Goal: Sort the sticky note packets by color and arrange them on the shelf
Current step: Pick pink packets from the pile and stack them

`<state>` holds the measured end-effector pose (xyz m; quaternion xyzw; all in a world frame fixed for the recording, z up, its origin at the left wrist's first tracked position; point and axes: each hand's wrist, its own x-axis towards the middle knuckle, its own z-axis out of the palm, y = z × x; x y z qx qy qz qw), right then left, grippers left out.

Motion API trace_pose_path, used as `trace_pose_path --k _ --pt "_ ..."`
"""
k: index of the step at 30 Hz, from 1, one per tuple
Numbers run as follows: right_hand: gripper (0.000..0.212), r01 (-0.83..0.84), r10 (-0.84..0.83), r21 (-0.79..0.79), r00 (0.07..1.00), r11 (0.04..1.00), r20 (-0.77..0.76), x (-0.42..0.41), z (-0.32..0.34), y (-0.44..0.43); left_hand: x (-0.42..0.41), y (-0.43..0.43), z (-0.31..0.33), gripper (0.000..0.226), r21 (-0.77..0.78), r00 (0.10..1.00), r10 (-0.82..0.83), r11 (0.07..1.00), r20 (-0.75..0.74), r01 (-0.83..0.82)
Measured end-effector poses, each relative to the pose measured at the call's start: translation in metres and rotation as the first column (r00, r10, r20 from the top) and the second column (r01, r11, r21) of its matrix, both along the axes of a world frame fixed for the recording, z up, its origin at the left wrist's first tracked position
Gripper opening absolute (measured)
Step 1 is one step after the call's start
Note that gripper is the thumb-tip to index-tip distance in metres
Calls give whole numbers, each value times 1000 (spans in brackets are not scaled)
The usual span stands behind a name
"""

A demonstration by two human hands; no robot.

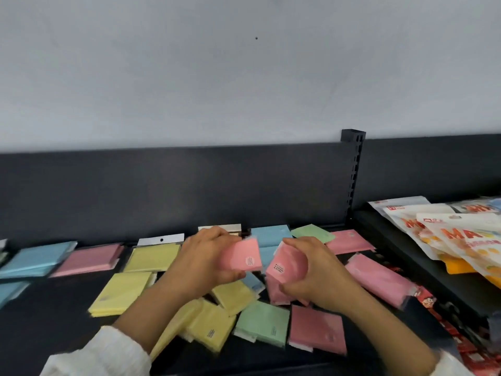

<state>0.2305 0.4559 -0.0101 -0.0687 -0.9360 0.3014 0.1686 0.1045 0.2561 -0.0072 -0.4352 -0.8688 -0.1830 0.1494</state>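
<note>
Nearest the camera: white fabric sleeves [103,354] at both lower corners, forearms reaching forward over a black metal shelf [48,316].

Just beyond, loose on the shelf surface: a dark pink square sticky note packet [317,328] lying flat, touching a pale green packet [264,322] on its left, then overlapping yellow packets [210,325] fanned under the left forearm. To the left, apart from these, a neat yellow stack [120,293].

Mid-distance, above the pile: left hand [206,260] closed around a light pink packet [242,257], thumb beneath, fingers over its top edge, small round label facing the camera. Right hand [315,275] clamped on a second pink packet [286,263], tilted, label also visible, with more pink packets bunched below in the same grip; exact count unclear through blur. The 2 held packets nearly touching at their inner edges.

Right of the hands: a long pink packet [379,278] lying askew, red printed wrappers [461,340] along the shelf's right edge.

Farther back, in a row by the rear panel: a blue stack [35,259], a pink stack [90,260], a yellow stack with a white hang tab [153,255], then blue packets [269,236], 1 green packet [313,234] and a pink packet [349,241].

Far right, on the neighbouring shelf: white and orange printed snack bags [447,234]. Behind everything, a dark grey back panel [176,185] with a slotted upright [353,169], then a pale wall [244,71].
</note>
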Motion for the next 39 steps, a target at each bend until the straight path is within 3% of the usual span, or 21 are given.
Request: trace_pose_path --k 12,16,22,32,39 --pt "87 -288 286 91 958 953 34 -47 5 -106 -3 -124 -7 68 -14 978 210 978 9 -210" --pt "73 -322 318 99 947 942 54 -58 9 -142 -7 -168 -12 68 -19 971 229 973 61 -228" --pt "85 -319 316 101 948 942 48 -77 9 -213 -22 -246 -28 69 -90 964 249 966 88 -241" --pt "78 -191 190 39 981 981 36 -99 -3 -307 -51 -332 -54 84 -256 939 137 965 316 -55" --pt "85 -166 165 70 986 984 21 -102 -4 -341 -65 -348 -59 67 -225 945 36 973 325 41"
